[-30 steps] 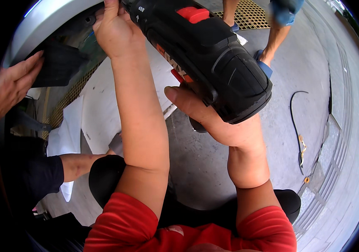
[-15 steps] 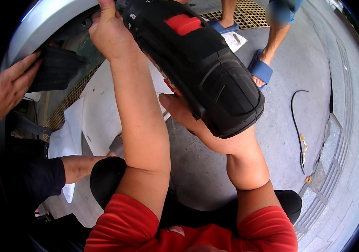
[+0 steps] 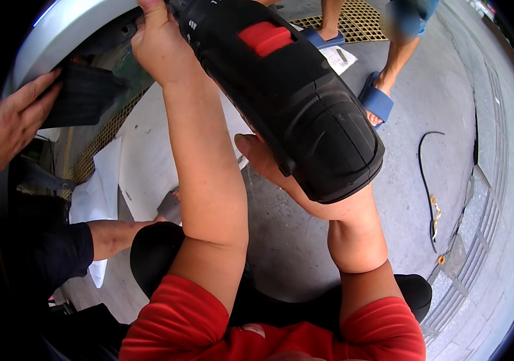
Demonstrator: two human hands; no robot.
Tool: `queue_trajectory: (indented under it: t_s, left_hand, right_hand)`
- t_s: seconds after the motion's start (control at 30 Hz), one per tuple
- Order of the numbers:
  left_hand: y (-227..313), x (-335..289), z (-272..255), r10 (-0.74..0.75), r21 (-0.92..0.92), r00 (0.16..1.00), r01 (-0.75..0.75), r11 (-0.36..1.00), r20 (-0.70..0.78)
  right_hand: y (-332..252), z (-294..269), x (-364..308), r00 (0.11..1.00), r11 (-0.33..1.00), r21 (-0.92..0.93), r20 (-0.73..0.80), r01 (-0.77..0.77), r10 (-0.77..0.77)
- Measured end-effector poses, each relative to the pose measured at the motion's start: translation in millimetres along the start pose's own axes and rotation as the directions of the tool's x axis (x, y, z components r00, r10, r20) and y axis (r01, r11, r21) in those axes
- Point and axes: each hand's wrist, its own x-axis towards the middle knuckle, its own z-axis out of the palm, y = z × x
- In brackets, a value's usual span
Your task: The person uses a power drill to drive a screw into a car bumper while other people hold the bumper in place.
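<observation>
A large black power drill (image 3: 287, 90) with a red slide switch on top fills the upper middle, its nose pointing to the upper left. My right hand (image 3: 263, 162) is wrapped round its handle from below; the drill body hides most of the fingers, while the thumb shows at the side. Beside the drill's nose, my left hand (image 3: 164, 51) is closed with its thumb pointing up. What its fingers grip is hidden. Just left of that hand is the dark underside of a silver car body panel (image 3: 67, 36).
At the left, another person's hand (image 3: 19, 120) holds a dark plastic part (image 3: 82, 93) under the panel. White sheets (image 3: 143, 156) lie on the floor. A person in blue slides (image 3: 377, 99) stands ahead, near a yellow grating (image 3: 359, 21). A black cord (image 3: 422, 174) lies to the right.
The drill and both my hands appear slightly further right and lower, along with a small shift of the whole view. My grip on the drill looks the same.
</observation>
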Motion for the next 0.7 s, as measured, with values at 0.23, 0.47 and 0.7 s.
queue_trajectory:
  t_s: [0.23,0.47,0.7]
  left_hand:
    - [-13.3,10.1,-7.5,0.099,0.009,0.957,-0.100,0.995,-0.272]
    - [-16.6,9.1,1.4,0.123,-0.019,0.936,-0.136,0.990,-0.330]
    - [-17.0,11.4,9.3,0.125,-0.031,0.926,-0.145,0.989,-0.356]
  right_hand:
    - [-1.3,-11.9,3.3,0.997,1.000,-0.012,0.072,0.020,-0.019]
    - [-22.2,-8.0,5.7,0.999,0.984,0.173,0.024,-0.036,0.033]
    - [-20.9,0.9,1.4,0.995,0.737,0.671,0.004,-0.078,0.101]
